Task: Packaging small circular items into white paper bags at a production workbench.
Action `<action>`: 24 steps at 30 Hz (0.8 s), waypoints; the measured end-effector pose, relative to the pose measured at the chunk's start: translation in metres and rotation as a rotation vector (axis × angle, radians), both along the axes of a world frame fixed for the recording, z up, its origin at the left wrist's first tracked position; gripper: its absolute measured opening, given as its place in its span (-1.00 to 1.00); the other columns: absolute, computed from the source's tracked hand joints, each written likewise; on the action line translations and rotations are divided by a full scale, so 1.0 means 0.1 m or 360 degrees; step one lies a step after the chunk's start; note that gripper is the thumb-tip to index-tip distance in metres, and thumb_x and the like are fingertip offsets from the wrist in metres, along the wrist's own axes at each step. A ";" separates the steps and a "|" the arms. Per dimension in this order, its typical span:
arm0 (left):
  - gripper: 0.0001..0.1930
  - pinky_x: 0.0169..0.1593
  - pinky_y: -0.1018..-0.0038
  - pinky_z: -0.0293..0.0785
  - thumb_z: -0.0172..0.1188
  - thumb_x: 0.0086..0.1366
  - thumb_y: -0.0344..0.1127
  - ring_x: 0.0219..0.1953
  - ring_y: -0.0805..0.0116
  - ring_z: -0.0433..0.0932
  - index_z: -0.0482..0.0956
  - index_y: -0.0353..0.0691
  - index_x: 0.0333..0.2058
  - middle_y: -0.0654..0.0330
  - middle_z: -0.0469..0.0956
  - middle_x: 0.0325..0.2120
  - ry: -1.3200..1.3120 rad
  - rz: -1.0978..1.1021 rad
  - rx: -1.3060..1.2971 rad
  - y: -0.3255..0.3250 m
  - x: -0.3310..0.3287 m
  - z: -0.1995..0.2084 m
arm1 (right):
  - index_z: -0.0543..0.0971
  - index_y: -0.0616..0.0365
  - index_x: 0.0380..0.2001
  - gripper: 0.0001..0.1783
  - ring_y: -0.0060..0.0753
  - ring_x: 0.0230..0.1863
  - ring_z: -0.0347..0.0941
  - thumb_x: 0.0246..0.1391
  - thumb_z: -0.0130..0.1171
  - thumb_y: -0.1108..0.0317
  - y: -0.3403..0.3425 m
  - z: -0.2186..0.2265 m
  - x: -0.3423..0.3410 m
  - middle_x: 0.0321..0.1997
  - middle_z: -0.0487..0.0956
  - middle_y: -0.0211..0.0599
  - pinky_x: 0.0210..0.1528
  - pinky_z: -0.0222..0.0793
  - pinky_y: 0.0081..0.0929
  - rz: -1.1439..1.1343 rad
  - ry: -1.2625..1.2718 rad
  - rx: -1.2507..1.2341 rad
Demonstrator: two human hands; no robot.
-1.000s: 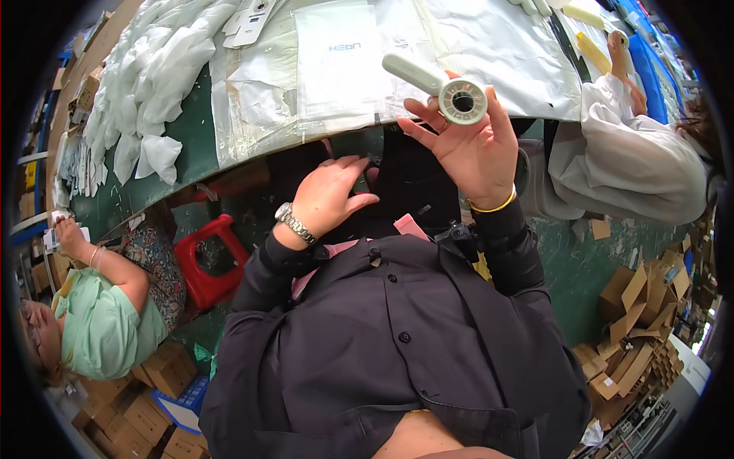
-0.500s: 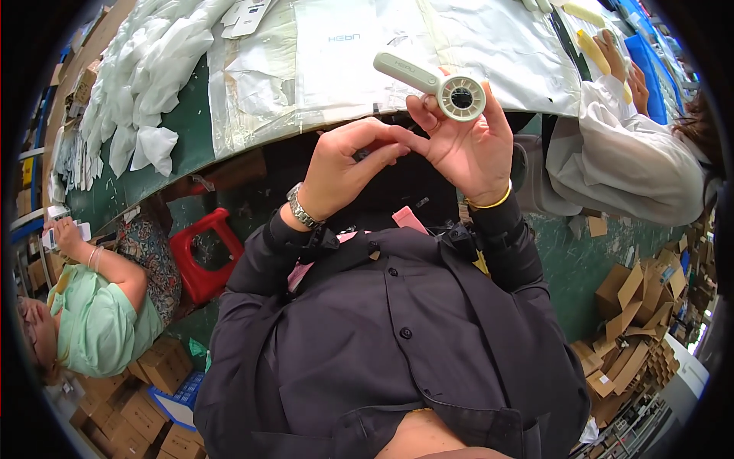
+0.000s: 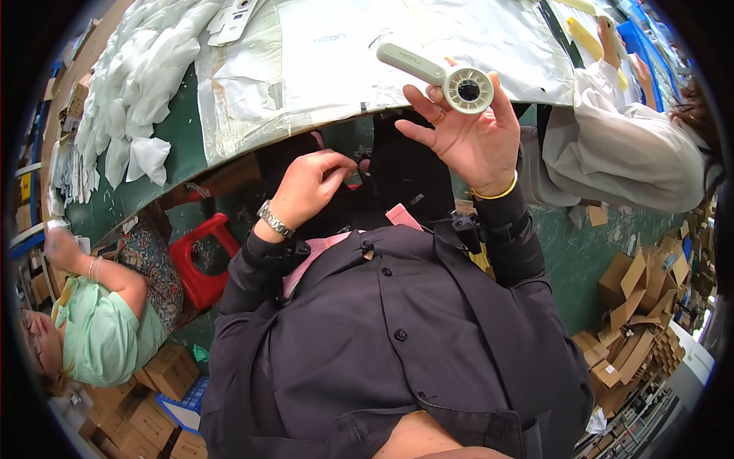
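Your right hand (image 3: 480, 149) grasps the pale fan (image 3: 439, 75), palm up, thumb beside its round head and the lower fingers spread loose; the fan's handle points up and left, over the white sheet (image 3: 329, 57) on the table (image 3: 181, 126). Your left hand (image 3: 306, 185), well apart from it, is half curled below the table's edge, thumb near forefinger, and you cannot tell whether anything sits between them. A red stool (image 3: 180, 264) stands to your left
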State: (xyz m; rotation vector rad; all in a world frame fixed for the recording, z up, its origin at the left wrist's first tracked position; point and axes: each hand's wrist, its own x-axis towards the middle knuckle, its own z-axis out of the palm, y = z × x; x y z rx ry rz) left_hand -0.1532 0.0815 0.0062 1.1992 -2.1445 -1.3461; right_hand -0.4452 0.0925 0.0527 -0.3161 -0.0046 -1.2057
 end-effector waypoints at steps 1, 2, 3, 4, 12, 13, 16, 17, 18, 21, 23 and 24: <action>-0.88 -0.15 0.53 0.59 0.32 0.40 -0.49 -0.30 0.46 0.67 0.72 -0.40 -0.15 0.17 0.73 -0.30 0.0002 -0.0006 0.0002 -0.01 -0.01 -0.04 | 0.32 0.07 0.50 -0.28 0.20 0.52 0.31 0.57 -0.21 -0.20 0.00 0.00 0.00 0.18 0.58 0.05 0.48 0.20 0.51 -0.0008 -0.0002 0.0020; -0.87 -0.20 0.53 0.58 0.34 0.40 -0.45 -0.33 0.46 0.68 0.73 -0.40 -0.16 0.18 0.72 -0.33 0.0106 -0.0051 -0.0075 -0.04 -0.06 0.00 | 0.32 0.07 0.50 -0.28 0.20 0.52 0.31 0.57 -0.21 -0.20 0.00 -0.01 0.01 0.18 0.58 0.05 0.48 0.20 0.51 -0.0014 0.0000 0.0025; -0.86 -0.25 0.53 0.58 0.36 0.41 -0.41 -0.36 0.47 0.69 0.74 -0.39 -0.18 0.19 0.71 -0.36 0.0212 -0.0096 -0.0152 -0.07 -0.12 0.05 | 0.32 0.07 0.50 -0.28 0.19 0.52 0.32 0.57 -0.21 -0.20 0.00 -0.01 0.02 0.18 0.58 0.05 0.48 0.21 0.50 -0.0028 -0.0002 0.0028; -0.84 -0.30 0.53 0.58 0.38 0.41 -0.37 -0.38 0.47 0.69 0.74 -0.38 -0.19 0.20 0.70 -0.39 0.0317 -0.0143 -0.0227 -0.08 -0.19 0.10 | 0.32 0.07 0.50 -0.28 0.19 0.51 0.32 0.56 -0.20 -0.20 0.00 0.00 0.04 0.18 0.58 0.05 0.48 0.21 0.49 -0.0044 -0.0005 0.0032; -0.82 -0.18 0.57 0.57 0.27 0.52 -0.38 -0.34 0.57 0.64 0.71 -0.32 -0.01 0.27 0.71 -0.38 0.0690 -0.0356 0.0563 0.04 -0.68 0.40 | 0.32 0.08 0.50 -0.29 0.13 0.46 0.38 0.55 -0.15 -0.19 -0.03 -0.02 0.09 0.17 0.59 0.02 0.50 0.23 0.41 -0.0070 0.0014 -0.0049; -0.82 -0.18 0.57 0.57 0.27 0.52 -0.38 -0.34 0.57 0.64 0.71 -0.32 -0.01 0.27 0.71 -0.38 0.0688 -0.0362 0.0566 0.01 -0.66 0.40 | 0.32 0.08 0.50 -0.29 0.12 0.44 0.39 0.55 -0.14 -0.18 -0.03 -0.02 0.09 0.17 0.59 0.02 0.50 0.23 0.40 -0.0070 0.0020 -0.0064; -0.80 -0.16 0.53 0.59 0.26 0.49 -0.44 -0.33 0.51 0.67 0.70 -0.33 0.02 0.22 0.70 -0.41 0.0207 -0.0613 0.0291 -0.12 -0.45 0.36 | 0.32 0.09 0.50 -0.29 0.10 0.40 0.42 0.55 -0.12 -0.17 -0.01 0.00 0.01 0.17 0.59 0.02 0.48 0.27 0.33 -0.0152 0.0043 -0.0048; -0.80 -0.16 0.53 0.59 0.26 0.49 -0.44 -0.33 0.51 0.67 0.70 -0.33 0.02 0.22 0.70 -0.41 0.0199 -0.0609 0.0293 -0.12 -0.33 0.30 | 0.32 0.10 0.50 -0.29 0.08 0.39 0.44 0.54 -0.11 -0.16 -0.01 0.00 0.01 0.16 0.59 0.02 0.46 0.29 0.30 -0.0171 0.0050 -0.0046; -0.78 -0.18 0.48 0.61 0.28 0.46 -0.43 -0.34 0.39 0.70 0.70 -0.32 0.02 0.16 0.71 -0.40 0.0077 -0.0482 0.0058 -0.10 -0.20 0.18 | 0.32 0.10 0.50 -0.29 0.08 0.39 0.44 0.54 -0.11 -0.16 -0.01 -0.01 -0.01 0.16 0.59 0.02 0.46 0.29 0.30 -0.0174 0.0042 -0.0045; -0.80 -0.19 0.37 0.63 0.31 0.41 -0.39 -0.35 0.19 0.72 0.72 -0.30 -0.04 0.05 0.71 -0.42 -0.0251 -0.0248 -0.0475 0.10 0.17 -0.07 | 0.33 0.10 0.49 -0.29 0.02 0.36 0.45 0.53 -0.09 -0.15 -0.03 -0.04 -0.08 0.14 0.59 0.03 0.39 0.36 0.19 -0.0188 0.0059 0.0027; -0.85 -0.19 0.25 0.65 0.33 0.38 -0.33 -0.35 0.01 0.73 0.73 -0.26 -0.16 -0.03 0.69 -0.46 -0.0653 -0.0042 -0.1065 0.25 0.36 -0.10 | 0.32 0.13 0.49 -0.29 0.00 0.33 0.47 0.53 -0.08 -0.14 -0.04 -0.08 -0.13 0.13 0.60 0.03 0.36 0.39 0.14 -0.0228 0.0180 -0.0024; -0.85 -0.19 0.25 0.65 0.33 0.38 -0.33 -0.35 0.01 0.73 0.73 -0.26 -0.16 -0.03 0.69 -0.46 -0.0664 -0.0031 -0.1064 0.26 0.41 -0.03 | 0.32 0.15 0.48 -0.28 -0.02 0.30 0.50 0.52 -0.07 -0.13 -0.03 -0.08 -0.13 0.12 0.61 0.04 0.33 0.41 0.09 -0.0274 0.0309 -0.0071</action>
